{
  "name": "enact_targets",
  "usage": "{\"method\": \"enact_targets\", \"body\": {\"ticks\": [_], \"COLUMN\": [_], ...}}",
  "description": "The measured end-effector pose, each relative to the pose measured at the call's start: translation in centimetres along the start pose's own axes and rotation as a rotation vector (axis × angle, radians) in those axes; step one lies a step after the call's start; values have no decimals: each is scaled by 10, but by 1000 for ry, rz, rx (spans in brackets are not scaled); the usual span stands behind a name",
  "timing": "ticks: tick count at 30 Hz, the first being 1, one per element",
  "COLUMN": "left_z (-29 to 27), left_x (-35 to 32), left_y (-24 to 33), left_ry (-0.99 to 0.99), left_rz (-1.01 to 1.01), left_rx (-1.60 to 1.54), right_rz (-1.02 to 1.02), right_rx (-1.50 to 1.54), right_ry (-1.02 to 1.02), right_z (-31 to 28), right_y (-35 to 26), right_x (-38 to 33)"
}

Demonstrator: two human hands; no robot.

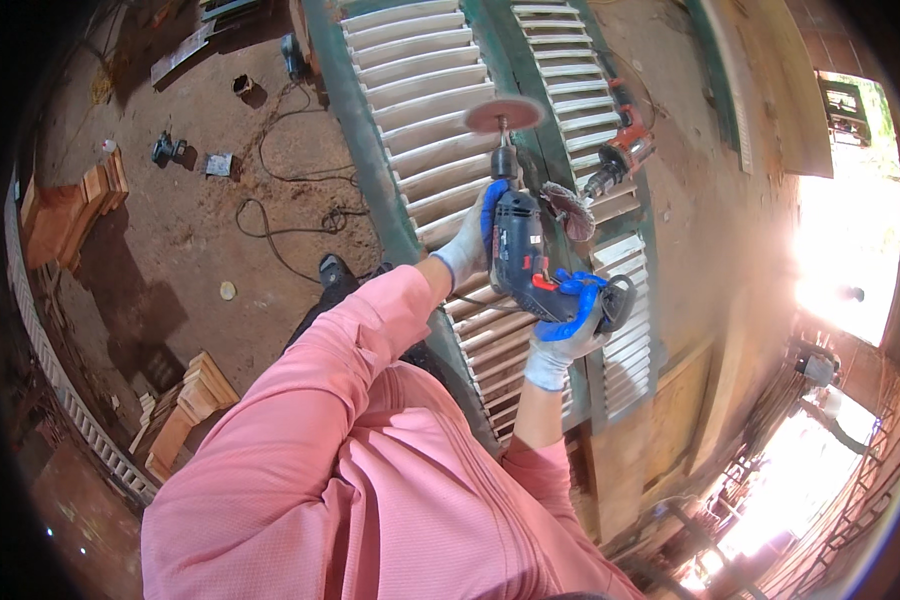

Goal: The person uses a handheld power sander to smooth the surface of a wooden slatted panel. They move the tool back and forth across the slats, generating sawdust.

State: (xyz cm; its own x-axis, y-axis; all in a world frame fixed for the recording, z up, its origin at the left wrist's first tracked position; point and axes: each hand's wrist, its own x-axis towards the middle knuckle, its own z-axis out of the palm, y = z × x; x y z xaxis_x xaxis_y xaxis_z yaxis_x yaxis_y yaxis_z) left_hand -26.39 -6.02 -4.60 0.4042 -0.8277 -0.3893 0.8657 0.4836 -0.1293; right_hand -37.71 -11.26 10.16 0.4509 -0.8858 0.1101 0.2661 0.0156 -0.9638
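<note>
A dark blue power drill point(518, 250) is in both my hands, over a louvered shutter point(410, 80) with a green frame and pale slats. My left hand point(470, 242), in a white and blue glove, wraps around the drill's body behind the chuck. My right hand point(568, 335), gloved alike, is closed around the rear handle. A round reddish sanding disc point(504, 114) is fitted in the chuck, above the slats. Close to the right, a red and black drill point(625, 145) lies on a second shutter point(555, 60), with a grey flap wheel point(570, 211) at its front.
Dark cables point(270, 230) trail over the dirt floor to the left. A dark power tool point(167, 150), a blue-grey tool point(291, 55) and cut wooden pieces point(75, 215) lie there. Wooden boards point(710, 400) lean at the right, before bright openings.
</note>
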Motion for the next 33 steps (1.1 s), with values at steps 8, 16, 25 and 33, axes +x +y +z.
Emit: {"method": "enact_targets", "body": {"ticks": [8,16,25,33], "left_z": [11,12,14,10], "left_x": [-50,-78,-35,-75], "left_y": [-1,-3,7,0], "left_ry": [57,91,26,125], "left_rz": [36,63,57,58], "left_rx": [-4,-55,77,-1], "right_rz": [54,99,-20,91], "right_rx": [-62,7,39,22], "right_ry": [-30,-70,-30,-37], "right_z": [11,-3,7,3], "right_y": [-18,-11,-4,-9], "right_x": [-18,-34,-16,-36]}}
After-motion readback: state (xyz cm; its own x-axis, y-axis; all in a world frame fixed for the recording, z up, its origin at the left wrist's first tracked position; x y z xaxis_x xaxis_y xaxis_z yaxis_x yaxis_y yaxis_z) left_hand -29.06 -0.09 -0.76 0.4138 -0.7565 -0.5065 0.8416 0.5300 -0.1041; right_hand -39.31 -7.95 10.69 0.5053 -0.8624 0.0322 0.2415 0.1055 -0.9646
